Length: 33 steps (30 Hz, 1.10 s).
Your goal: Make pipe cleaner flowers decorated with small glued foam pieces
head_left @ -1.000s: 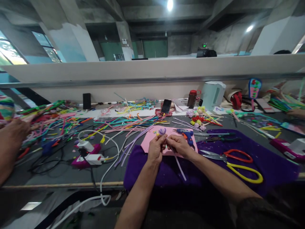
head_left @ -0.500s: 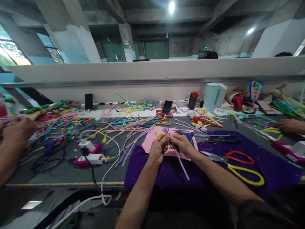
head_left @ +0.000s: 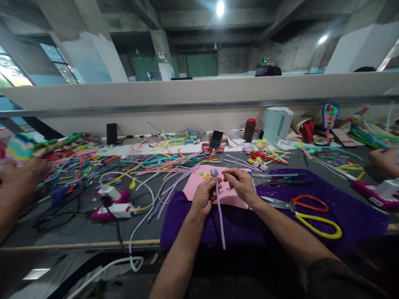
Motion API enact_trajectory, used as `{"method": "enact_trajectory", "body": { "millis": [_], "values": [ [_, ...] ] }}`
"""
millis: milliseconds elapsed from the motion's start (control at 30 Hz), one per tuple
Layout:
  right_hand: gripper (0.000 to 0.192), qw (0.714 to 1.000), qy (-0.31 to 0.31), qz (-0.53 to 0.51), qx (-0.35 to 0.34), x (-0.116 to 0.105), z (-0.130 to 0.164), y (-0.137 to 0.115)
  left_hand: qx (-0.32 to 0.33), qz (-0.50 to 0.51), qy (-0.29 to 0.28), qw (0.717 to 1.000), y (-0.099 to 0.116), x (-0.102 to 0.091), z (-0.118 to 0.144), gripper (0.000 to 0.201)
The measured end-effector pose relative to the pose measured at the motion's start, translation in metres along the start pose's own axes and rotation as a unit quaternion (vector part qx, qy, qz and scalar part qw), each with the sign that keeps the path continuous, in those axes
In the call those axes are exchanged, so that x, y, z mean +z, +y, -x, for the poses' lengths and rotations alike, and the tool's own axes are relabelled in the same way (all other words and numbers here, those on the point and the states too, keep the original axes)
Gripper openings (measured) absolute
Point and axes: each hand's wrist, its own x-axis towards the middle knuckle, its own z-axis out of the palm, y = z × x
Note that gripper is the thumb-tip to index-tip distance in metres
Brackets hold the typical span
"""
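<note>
Stem (head_left: 220,220): one pale purple strip, located over the pink sheet (head_left: 193,187) and held in the left hand (head_left: 204,196). The thumb and fingers of the left hand are pinched on the stem just below its looped purple head (head_left: 214,172). The head points to 12 o'clock; the free end hangs toward 6 o'clock, in front of the cloth (head_left: 358,216).

The right hand (head_left: 223,175) is positioned at 2 o'clock of the left hand, thumb and fingertips close together, just beside the head. At this image size, it cannot be told whether they grip anything.

Surrounding items, taken from the pink sheet as dial centre:

- 3 o'clock: pliers (head_left: 284,182), on the cloth.
- Between 3 and 4 o'clock: scissors (head_left: 318,224), on the cloth, one handle red, one yellow, blades toward 9 o'clock.
- Between 1 and 2 o'clock: small flowers (head_left: 258,158); farther out, the kettle (head_left: 269,126).
- 1 o'clock: bottle (head_left: 249,131), upright, red cap.
- 12 o'clock: phone (head_left: 216,140).
- 10 o'clock: loose coloured strips (head_left: 168,161).
- 9 o'clock: power strip (head_left: 124,196) with white plugs; farther out, a co-worker's hand (head_left: 26,174).
</note>
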Motion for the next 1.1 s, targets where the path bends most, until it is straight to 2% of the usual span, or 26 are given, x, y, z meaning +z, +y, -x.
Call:
{"method": "enact_trajectory", "body": {
  "millis": [367, 633, 800, 900, 967, 1100],
  "values": [
    [0.019, 1.000, -0.001, -0.012, 0.003, 0.0029, 0.0013, -0.0006, -0.004, -0.052, -0.045, 0.998, -0.0034, 0.0022, 0.0023, 0.030],
    [0.018, 1.000, -0.009, -0.010, 0.003, 0.0040, 0.0011, -0.0006, 0.004, -0.070, -0.049, 0.996, -0.0031, 0.0032, 0.0037, 0.031],
    [0.022, 0.999, 0.015, -0.031, 0.014, 0.0006, -0.0010, -0.0001, -0.024, -0.033, -0.049, 0.998, -0.0016, 0.0027, 0.0026, 0.030],
    [0.027, 0.997, 0.039, -0.067, 0.031, -0.0033, -0.0028, -0.0005, -0.043, 0.029, -0.020, 0.998, 0.0009, 0.0032, 0.0022, 0.029],
    [0.030, 0.996, 0.013, -0.069, 0.049, -0.0032, -0.0032, -0.0003, -0.036, 0.064, 0.006, 0.997, 0.0018, 0.0034, 0.0014, 0.029],
    [0.034, 0.987, -0.110, -0.063, 0.098, 0.0061, 0.0000, 0.0009, 0.004, 0.090, 0.005, 0.996, -0.0011, 0.0026, -0.0023, 0.032]
  ]
}}
